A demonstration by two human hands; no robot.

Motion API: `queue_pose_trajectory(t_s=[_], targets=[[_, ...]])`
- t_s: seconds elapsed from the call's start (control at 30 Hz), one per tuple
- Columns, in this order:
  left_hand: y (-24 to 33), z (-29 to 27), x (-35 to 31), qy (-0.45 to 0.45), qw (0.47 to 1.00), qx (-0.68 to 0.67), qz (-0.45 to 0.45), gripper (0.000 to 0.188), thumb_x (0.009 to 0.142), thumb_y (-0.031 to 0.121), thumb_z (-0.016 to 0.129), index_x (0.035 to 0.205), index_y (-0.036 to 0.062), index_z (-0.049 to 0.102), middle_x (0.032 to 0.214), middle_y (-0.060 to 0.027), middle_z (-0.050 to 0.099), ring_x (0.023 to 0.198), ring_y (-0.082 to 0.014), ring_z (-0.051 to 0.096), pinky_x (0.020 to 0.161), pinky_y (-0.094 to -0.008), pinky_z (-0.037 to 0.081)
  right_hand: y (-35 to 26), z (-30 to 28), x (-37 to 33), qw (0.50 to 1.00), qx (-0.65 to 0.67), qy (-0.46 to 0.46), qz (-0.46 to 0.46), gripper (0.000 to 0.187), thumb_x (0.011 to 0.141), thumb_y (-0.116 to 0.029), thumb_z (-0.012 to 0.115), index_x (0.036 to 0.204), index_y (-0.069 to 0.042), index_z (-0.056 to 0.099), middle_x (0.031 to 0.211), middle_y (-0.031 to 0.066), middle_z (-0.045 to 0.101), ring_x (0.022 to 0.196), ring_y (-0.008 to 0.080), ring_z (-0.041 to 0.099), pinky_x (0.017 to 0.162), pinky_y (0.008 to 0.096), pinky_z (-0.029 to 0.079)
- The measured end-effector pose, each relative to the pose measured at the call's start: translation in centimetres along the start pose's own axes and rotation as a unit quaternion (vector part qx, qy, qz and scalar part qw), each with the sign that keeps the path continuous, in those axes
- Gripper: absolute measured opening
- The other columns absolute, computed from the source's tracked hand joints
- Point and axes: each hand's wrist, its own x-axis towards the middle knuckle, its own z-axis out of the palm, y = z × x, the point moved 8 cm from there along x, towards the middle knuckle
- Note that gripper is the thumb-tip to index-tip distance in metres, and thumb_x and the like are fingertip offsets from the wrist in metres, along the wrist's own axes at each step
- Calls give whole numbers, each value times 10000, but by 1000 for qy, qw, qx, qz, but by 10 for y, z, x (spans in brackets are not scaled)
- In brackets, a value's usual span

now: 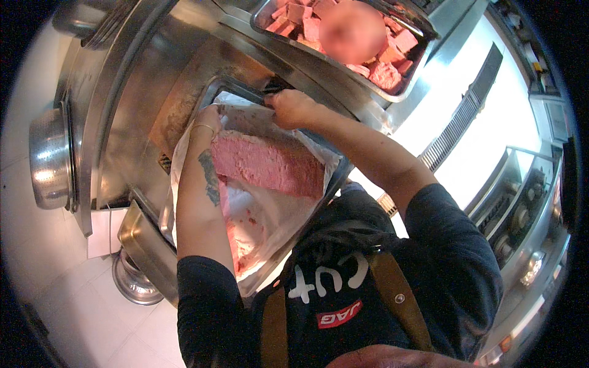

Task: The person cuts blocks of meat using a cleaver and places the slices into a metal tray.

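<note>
A thick pink slab of what looks like pressed meat (270,161) lies on crumpled white lining paper (270,214) in a metal tray (236,86). A smaller pinkish-red piece (242,245) shows on the paper nearer to me, partly hidden by my left forearm. My left hand (209,118) is closed on the paper near the tray's far left corner; its fingertips are mostly hidden. At the tray's far right, my right hand (296,109) is closed by the rim and the paper's edge. What its fingers grip is not clear.
Beyond my right hand stands a deep metal pan (402,95) full of pink meat chunks (311,29); part of it is blurred. A perforated metal pan (52,159) is at left. A round metal bowl (136,282) sits low on the left. A floor grate (463,104) runs at right.
</note>
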Motion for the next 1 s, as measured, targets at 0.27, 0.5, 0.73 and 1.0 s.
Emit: queue_pose_trajectory(t_s=[0.27,0.5,0.73,1.0], targets=[[110,-34,-57,8,980,-94,176,90,851,42,616,934,13,634,907,-249,672,874,-437,657,781,-471,521,49,-18,-74,998,-45,-29,41,311,853,-309,637,982,-37,713,916,252,714,915,439,701,819,532,563],[147,-75,-98,-77,901,-363,224,144,851,46,710,926,39,587,801,-15,602,785,-113,610,723,-295,518,36,0,-112,999,14,-17,41,505,883,-563,648,955,-69,724,851,241,704,835,454,688,752,534,549],[294,-230,-73,85,831,-387,391,129,891,53,700,986,52,613,862,-6,654,816,-105,635,764,-279,544,35,-11,-139,996,82,35,33,512,866,-538,685,1007,-47,710,870,248,690,863,448,676,763,529,528],[380,-194,-26,237,842,-148,461,547,873,276,747,1372,119,590,1299,-224,636,1217,-396,587,1056,-473,463,26,10,-131,997,34,-1,75,337,876,-387,634,952,-67,709,882,237,708,873,439,695,783,540,558]])
